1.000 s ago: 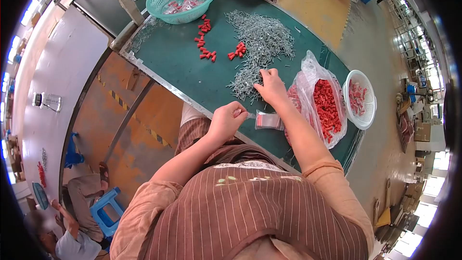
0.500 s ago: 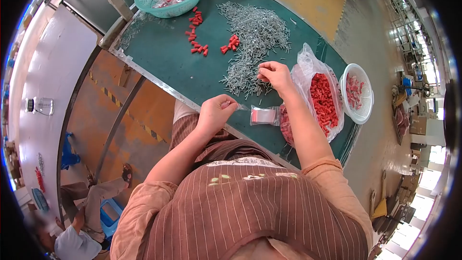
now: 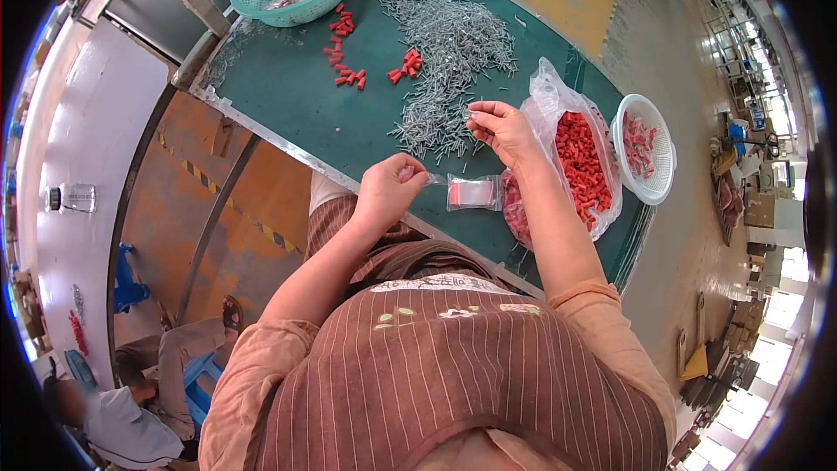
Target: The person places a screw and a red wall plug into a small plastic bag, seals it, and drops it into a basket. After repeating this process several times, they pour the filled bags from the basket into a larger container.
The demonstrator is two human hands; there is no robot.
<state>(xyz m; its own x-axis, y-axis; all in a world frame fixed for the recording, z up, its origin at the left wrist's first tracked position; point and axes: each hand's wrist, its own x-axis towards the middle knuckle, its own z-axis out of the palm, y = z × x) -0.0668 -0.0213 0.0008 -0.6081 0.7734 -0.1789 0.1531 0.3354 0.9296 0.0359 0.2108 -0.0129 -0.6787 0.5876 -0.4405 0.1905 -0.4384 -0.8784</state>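
My left hand [image 3: 390, 192] is closed at the table's near edge, pinching a small clear plastic bag [image 3: 432, 180] that sticks out past the fingertips. My right hand [image 3: 506, 133] hovers at the near right side of a pile of grey metal screws [image 3: 453, 39]. Its thumb and fingers are pressed together; whatever lies between them is too small to make out. Between my hands and a little nearer to me lies a flat clear packet [image 3: 472, 194] with white and red showing. Right of my right forearm stands an open plastic bag full of red plugs [image 3: 582, 157].
Loose red plugs [image 3: 350, 77] form a curved line left of the screws, with a small red cluster [image 3: 405, 65] beside the pile. A green basket [image 3: 248, 2] holds bagged pieces; a white basket [image 3: 668, 161] stands far right. Another person [image 3: 131, 427] sits at lower left.
The whole view has shifted slightly, so the table appears higher and further left. My right hand has drawn a little rightward relative to the screw pile. My left hand keeps its pinch.
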